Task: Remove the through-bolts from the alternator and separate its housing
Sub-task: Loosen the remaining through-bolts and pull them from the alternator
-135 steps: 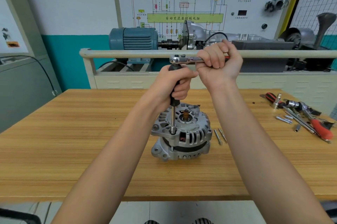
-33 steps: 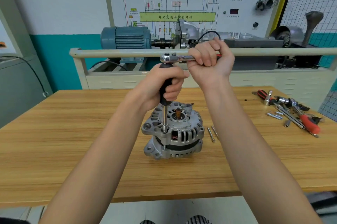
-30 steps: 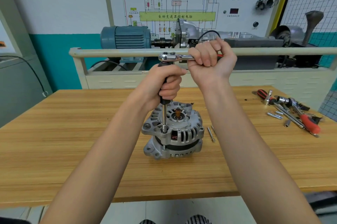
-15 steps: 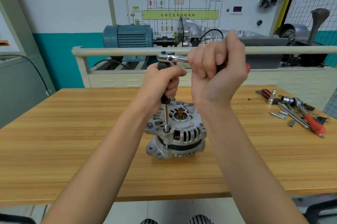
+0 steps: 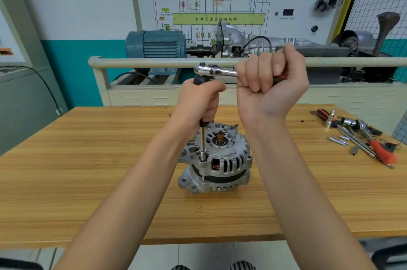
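Both hands work a ratchet over the alternator on the bench.
Right hand (image 5: 269, 91) fingers (image 5: 255, 76) curl round the ratchet (image 5: 214, 71) handle, now rolled palm-up; left hand (image 5: 201, 99) grips the upright extension (image 5: 202, 142), seated on the alternator (image 5: 217, 159). Loose tools (image 5: 361, 137) lie right on the wooden bench (image 5: 88, 170); a wiring board (image 5: 211, 5) stands behind.
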A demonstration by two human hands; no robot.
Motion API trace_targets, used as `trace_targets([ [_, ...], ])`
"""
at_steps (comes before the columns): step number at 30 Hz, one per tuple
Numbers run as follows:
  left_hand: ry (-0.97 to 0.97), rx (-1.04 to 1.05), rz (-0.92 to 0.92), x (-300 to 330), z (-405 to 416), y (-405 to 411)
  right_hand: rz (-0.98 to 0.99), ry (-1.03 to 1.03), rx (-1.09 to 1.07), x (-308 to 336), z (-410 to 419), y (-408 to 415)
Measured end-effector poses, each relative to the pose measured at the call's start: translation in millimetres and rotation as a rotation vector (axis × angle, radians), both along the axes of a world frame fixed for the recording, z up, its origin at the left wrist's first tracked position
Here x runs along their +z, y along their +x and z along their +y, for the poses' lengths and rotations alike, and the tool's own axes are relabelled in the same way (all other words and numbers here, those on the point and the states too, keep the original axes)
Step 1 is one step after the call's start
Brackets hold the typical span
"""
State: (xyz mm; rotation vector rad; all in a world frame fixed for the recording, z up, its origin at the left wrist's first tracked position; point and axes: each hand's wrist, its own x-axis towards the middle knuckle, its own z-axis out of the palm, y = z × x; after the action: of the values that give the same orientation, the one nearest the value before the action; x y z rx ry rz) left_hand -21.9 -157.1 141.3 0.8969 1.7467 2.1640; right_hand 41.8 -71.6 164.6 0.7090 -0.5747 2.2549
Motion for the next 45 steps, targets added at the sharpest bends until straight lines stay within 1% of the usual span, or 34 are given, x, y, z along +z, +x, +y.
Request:
trace_targets([
  [3, 0.035, 0.178, -0.008, -0.9, 7.5, 3.5, 0.128, 0.151, -0.26, -4.5, -19.4, 5.7],
  [5, 0.041, 0.203, -0.001, -2.0, 8.7, 2.7, 0.167, 0.201, -0.358, -5.0, -25.6, 6.4],
  [6, 0.033, 0.188, 0.008, -2.7, 8.1, 1.8, 0.172, 0.204, -0.357, -4.9, -25.0, 6.0],
  [8, 0.007, 0.112, 0.043, -3.6, 4.2, -0.4, 0.154, 0.183, -0.262, -3.8, -16.2, 4.1],
  [10, -0.004, -0.02, 0.08, -2.2, -3.1, -4.4, 0.081, 0.13, -0.102, -0.3, -1.2, 0.8],
  [12, 0.009, -0.178, 0.101, 0.6, -9.8, -8.3, -0.029, 0.014, 0.102, 4.3, 15.0, -6.1],
  [14, 0.004, -0.293, 0.109, 4.1, -10.7, -8.1, -0.122, -0.135, 0.295, 7.6, 25.7, -14.8],
  [15, 0.002, -0.312, 0.095, 4.9, -8.7, -7.1, -0.153, -0.196, 0.353, 8.3, 28.5, -19.0],
  [17, 0.012, -0.272, 0.052, 3.9, -3.2, -5.9, -0.186, -0.257, 0.36, 9.1, 29.9, -23.7],
  [20, 0.039, -0.163, 0.034, 2.0, 0.1, -6.0, -0.147, -0.215, 0.253, 8.5, 22.8, -17.6],
  [22, 0.04, -0.086, 0.058, 1.3, 0.6, -5.7, -0.071, -0.116, 0.13, 5.1, 15.3, -9.4],
  [24, 0.035, -0.025, 0.08, 1.7, 2.0, -4.0, 0.024, 0.022, -0.04, 0.9, 1.7, -0.9],
  [28, 0.036, 0.019, 0.13, 1.7, 3.4, 0.7, 0.224, 0.254, -0.464, -7.5, -26.2, 6.6],
  [29, 0.034, 0.023, 0.141, 1.1, 3.3, 0.8, 0.248, 0.295, -0.53, -8.2, -30.1, 7.1],
  [30, 0.031, 0.023, 0.144, 0.7, 2.9, 0.5, 0.252, 0.312, -0.548, -8.1, -31.0, 6.9],
  [32, 0.017, -0.005, 0.128, 0.9, 0.9, -1.5, 0.218, 0.263, -0.443, -5.3, -25.5, 6.0],
  [36, 0.005, -0.099, 0.106, 2.6, -2.9, -5.0, 0.033, 0.091, -0.091, 6.5, 2.1, -0.6],
  [39, 0.035, -0.102, 0.102, -0.3, -3.8, -6.2, -0.129, -0.11, 0.18, 11.7, 22.3, -13.1],
  [41, 0.036, -0.104, 0.124, -2.8, -2.7, -5.9, -0.17, -0.24, 0.321, 11.4, 28.3, -21.3],
  [43, 0.039, -0.101, 0.142, -5.5, -1.5, -5.7, -0.156, -0.293, 0.354, 10.2, 27.7, -24.5],
  [45, 0.066, -0.088, 0.152, -8.4, -1.6, -7.7, -0.13, -0.271, 0.3, 10.2, 22.7, -21.5],
])
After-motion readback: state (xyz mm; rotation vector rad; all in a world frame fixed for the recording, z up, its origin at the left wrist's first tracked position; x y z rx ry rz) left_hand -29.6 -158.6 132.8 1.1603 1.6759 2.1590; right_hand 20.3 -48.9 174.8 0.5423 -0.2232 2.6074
